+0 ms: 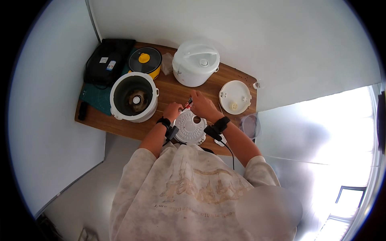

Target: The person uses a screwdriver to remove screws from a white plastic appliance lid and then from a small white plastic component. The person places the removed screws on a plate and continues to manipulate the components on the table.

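A round white plastic cover (189,127) with rows of small slots and one round hole lies in front of me at the table's near edge. My right hand (204,107) is closed on a small red-and-black hand tool (188,104), held over the cover's far edge; its exact kind is too small to tell. At the cover's far left rim my left hand (173,111) has its fingers bent and pressed together close to the tool's lower end. What those fingers pinch is hidden.
Left of my hands stands an open white rice cooker body (136,97). Behind are a closed white rice cooker (196,64), a yellow pot (145,61) with a glass lid, and a black case (107,62). To the right lie a white round lid (235,97) and a clear container (250,126).
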The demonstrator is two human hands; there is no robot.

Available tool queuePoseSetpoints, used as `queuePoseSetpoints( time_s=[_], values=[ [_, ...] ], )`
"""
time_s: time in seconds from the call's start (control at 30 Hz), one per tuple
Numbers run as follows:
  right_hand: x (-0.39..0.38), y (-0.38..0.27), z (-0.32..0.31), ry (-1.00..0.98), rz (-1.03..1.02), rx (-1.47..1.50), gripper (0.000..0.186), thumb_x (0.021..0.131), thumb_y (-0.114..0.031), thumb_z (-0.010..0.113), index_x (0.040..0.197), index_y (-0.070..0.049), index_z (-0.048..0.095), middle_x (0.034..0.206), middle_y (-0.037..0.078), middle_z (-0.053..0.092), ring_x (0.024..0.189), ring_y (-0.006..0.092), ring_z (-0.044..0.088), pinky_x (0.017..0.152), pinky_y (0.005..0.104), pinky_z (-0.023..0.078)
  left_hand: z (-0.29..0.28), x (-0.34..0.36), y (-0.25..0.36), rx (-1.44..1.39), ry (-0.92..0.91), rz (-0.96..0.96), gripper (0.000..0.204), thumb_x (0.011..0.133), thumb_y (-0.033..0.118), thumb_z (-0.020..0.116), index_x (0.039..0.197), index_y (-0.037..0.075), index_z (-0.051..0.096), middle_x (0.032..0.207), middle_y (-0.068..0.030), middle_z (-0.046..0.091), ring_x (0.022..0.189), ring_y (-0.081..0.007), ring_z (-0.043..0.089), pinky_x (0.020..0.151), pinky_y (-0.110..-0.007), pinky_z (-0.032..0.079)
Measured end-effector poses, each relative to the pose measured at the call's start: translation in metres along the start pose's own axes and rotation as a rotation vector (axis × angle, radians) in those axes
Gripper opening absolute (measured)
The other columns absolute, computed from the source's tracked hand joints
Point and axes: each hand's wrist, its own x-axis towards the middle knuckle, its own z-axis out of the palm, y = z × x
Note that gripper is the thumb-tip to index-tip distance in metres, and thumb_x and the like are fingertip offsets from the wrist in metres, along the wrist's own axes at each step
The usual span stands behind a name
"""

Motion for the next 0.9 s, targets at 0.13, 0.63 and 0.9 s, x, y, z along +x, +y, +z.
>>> queuePoseSetpoints(
  time_s=[0.13,0.63,0.9],
  values=[
    [-0.002,-0.010,-0.003,-0.009,0.038,-0.048,0.040,0.086,-0.023,0.061,0.116,-0.003,0.045,0.102,0.024,0.060,0.089,0.0447,0.064,0.073,0.0526,0.054,0.002,0.000,-0.009,-0.023,0.006,-0.018,0.020,0.077,0.003,0.071,0.097,0.005,0.070,0.096,-0.0144,0.069,0.095,-0.0315,0.064,0.085,-0.041,0.051],
    [0.002,-0.019,-0.019,-0.182,0.141,0.028,0.041,0.085,-0.020,0.064,0.121,-0.008,0.047,0.113,0.025,0.057,0.099,0.0464,0.060,0.081,0.0544,0.051,0.003,0.001,-0.009,0.037,0.026,0.012,0.029,0.074,0.004,0.071,0.102,0.010,0.073,0.096,-0.0147,0.071,0.092,-0.0333,0.065,0.083,-0.044,0.051],
    [-0.004,-0.012,-0.009,-0.055,0.024,0.022,0.039,0.087,-0.019,0.062,0.120,-0.006,0.045,0.105,0.025,0.057,0.095,0.0473,0.061,0.079,0.0536,0.052,0.003,0.002,-0.008,-0.012,-0.002,-0.012,0.029,0.075,0.004,0.070,0.103,0.008,0.072,0.096,-0.0131,0.071,0.092,-0.0316,0.066,0.082,-0.042,0.052]
  ],
)
